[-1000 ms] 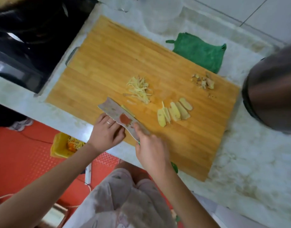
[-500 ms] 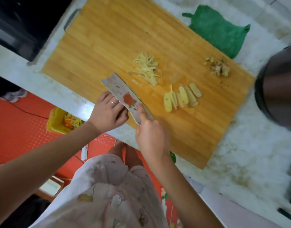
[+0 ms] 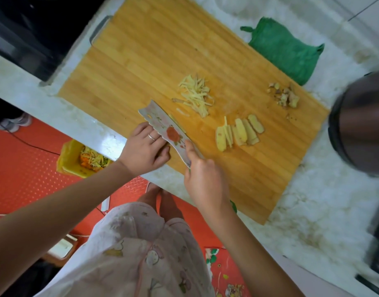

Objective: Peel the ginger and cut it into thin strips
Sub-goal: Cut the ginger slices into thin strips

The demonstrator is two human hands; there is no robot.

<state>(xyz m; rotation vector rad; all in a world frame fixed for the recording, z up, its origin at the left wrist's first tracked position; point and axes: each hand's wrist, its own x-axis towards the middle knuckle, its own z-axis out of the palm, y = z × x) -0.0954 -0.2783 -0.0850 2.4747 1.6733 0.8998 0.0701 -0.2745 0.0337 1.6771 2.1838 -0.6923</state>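
1. My right grip [image 3: 205, 181] was curled round the handle of the knife [image 3: 163, 127], forefinger laid along the blade.
2. My left grip [image 3: 143, 148] had bent fingers against the blade's flat; I could not tell whether it pinched anything.
3. The ginger slices [image 3: 238, 133] lay fanned on the cutting board [image 3: 163, 50], just right of the knife. The ginger strips [image 3: 195, 93] were piled beyond them.

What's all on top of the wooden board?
On the board: a pile of thin ginger strips, a row of ginger slices, some peel scraps and the knife, held by the right hand. Whatever lies under the blade and the left hand is covered.
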